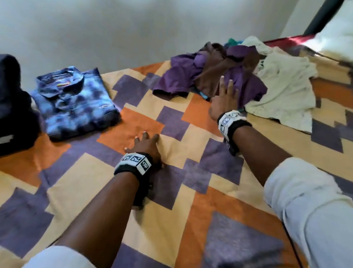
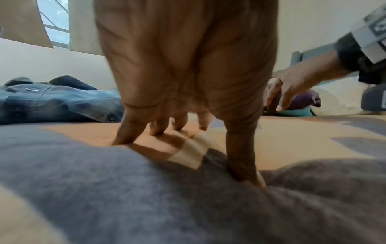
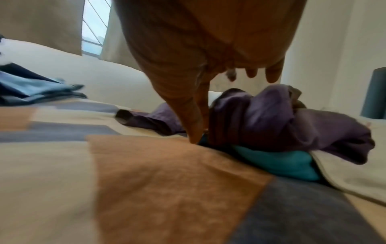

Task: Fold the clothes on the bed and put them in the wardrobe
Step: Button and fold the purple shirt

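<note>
I judge the job partly done: a folded blue checked shirt [image 1: 76,101] lies at my far left beside a dark folded stack [image 1: 1,101], neither yet in the wardrobe, which I cannot see. My left hand [image 1: 145,145] presses the patchwork bedspread [image 1: 163,229] with fingers spread, holding nothing. My right hand [image 1: 224,98] reaches, fingers straight and empty, over the crumpled purple garment [image 1: 200,76]; a cream garment [image 1: 286,90] lies just beside it, both unfolded.

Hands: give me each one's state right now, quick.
Left hand: open, fingers spread and pressing on the patchwork bedspread, holding nothing.
Right hand: open, fingers extended over the purple garment, nothing gripped.
</note>
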Action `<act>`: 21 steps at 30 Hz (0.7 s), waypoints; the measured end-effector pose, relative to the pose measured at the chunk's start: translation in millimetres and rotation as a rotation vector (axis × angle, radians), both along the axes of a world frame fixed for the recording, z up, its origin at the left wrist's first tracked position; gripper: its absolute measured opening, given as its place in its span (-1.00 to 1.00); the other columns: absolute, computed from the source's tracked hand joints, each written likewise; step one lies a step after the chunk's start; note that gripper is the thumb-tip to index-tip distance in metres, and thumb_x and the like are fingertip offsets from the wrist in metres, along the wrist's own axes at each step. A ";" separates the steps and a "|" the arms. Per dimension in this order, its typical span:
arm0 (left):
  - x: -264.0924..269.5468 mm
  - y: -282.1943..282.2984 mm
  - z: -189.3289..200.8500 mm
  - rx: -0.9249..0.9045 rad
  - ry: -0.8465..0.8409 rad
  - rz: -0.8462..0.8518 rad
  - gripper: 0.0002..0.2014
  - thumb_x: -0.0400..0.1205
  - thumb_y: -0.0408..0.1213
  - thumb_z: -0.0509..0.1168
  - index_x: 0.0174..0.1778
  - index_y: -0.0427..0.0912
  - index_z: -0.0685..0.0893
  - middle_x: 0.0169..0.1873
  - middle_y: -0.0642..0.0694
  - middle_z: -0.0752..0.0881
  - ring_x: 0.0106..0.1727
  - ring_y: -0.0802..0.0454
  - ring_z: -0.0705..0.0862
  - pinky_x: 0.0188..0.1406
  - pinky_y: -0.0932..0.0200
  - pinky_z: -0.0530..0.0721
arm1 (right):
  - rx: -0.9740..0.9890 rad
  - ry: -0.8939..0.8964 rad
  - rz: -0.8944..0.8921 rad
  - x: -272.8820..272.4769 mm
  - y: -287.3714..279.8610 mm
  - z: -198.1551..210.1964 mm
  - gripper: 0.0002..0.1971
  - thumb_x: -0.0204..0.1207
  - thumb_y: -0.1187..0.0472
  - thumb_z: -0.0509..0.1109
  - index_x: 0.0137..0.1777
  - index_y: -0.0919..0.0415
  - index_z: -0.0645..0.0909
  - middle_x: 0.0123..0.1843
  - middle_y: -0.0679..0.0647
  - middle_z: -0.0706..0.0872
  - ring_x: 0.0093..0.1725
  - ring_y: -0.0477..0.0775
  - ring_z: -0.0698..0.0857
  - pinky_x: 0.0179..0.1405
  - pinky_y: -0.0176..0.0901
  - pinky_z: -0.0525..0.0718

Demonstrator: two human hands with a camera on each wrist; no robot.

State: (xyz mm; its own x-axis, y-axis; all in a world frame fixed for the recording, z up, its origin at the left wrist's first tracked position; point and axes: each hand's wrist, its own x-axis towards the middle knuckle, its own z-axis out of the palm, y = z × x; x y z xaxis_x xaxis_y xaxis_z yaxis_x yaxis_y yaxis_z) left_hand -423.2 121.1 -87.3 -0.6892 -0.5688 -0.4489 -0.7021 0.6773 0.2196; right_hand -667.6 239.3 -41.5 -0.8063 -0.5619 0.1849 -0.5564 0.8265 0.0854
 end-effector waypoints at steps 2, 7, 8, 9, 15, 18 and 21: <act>-4.7 6.0 -1.2 -0.018 -0.023 0.023 0.09 0.29 -0.06 0.68 0.65 0.23 0.14 0.74 -0.05 -0.12 0.73 -0.27 -0.08 0.46 -0.69 0.05 | 0.035 -0.065 -0.008 -8.6 2.2 6.5 -0.61 0.58 0.18 0.26 0.38 0.24 0.61 0.58 0.23 0.41 0.62 0.37 0.21 0.59 0.29 0.14; 4.4 14.7 5.5 -0.048 -0.002 0.052 0.16 0.32 -0.02 0.66 0.70 0.21 0.01 0.74 -0.06 -0.13 0.73 -0.27 -0.06 0.49 -0.60 0.09 | -0.516 -0.357 -0.020 30.9 16.5 12.5 -0.77 0.49 0.37 0.32 0.00 0.31 0.81 0.03 0.29 0.81 0.07 0.26 0.76 0.09 -0.02 0.71; 9.0 19.4 10.2 -0.052 0.009 0.057 0.13 0.36 -0.01 0.63 0.71 0.17 0.00 0.74 -0.09 -0.08 0.73 -0.29 -0.01 0.51 -0.55 0.14 | -0.592 -0.503 0.008 52.0 20.7 10.0 -0.79 0.48 0.42 0.34 -0.05 0.37 0.82 -0.01 0.30 0.82 -0.02 0.09 0.80 0.00 -0.12 0.70; 14.5 23.6 12.6 -0.046 0.044 0.055 0.09 0.42 -0.03 0.58 0.72 0.12 -0.01 0.73 -0.13 0.00 0.71 -0.31 0.06 0.52 -0.49 0.19 | -0.611 -0.670 0.082 77.9 25.9 6.5 -0.81 0.47 0.48 0.35 -0.07 0.45 0.81 -0.04 0.33 0.82 -0.16 -0.16 0.78 -0.10 -0.24 0.67; 124.4 45.9 34.8 0.652 0.593 0.461 -0.69 0.72 -0.14 0.29 0.31 -0.23 0.57 -0.19 -0.19 0.78 -0.26 -0.06 0.76 -0.16 0.09 0.69 | -0.141 -1.180 0.367 282.2 55.5 -13.1 -0.72 0.50 0.34 0.41 0.20 0.32 0.72 0.16 0.22 0.77 -0.26 -0.21 0.64 -0.46 -0.56 0.54; 193.3 76.5 47.9 0.806 0.633 0.518 -0.77 0.69 -0.34 0.36 0.13 0.06 0.51 -0.33 -0.19 0.66 -0.48 0.06 0.58 -0.50 0.26 0.54 | -0.019 -1.178 0.521 369.5 72.4 -5.2 -0.72 0.54 0.29 0.38 0.21 0.37 0.68 0.17 0.30 0.75 -0.11 0.03 0.59 -0.30 -0.33 0.62; 264.6 99.2 45.2 0.620 0.471 0.302 -0.67 0.54 -0.55 0.44 0.00 0.02 0.64 -0.45 -0.13 0.68 -0.44 0.02 0.60 -0.46 0.27 0.60 | 0.286 -1.197 0.812 435.3 94.7 -0.9 -0.82 0.52 0.34 0.43 0.08 0.39 0.72 -0.05 0.21 0.80 -0.20 0.02 0.62 -0.10 -0.20 0.67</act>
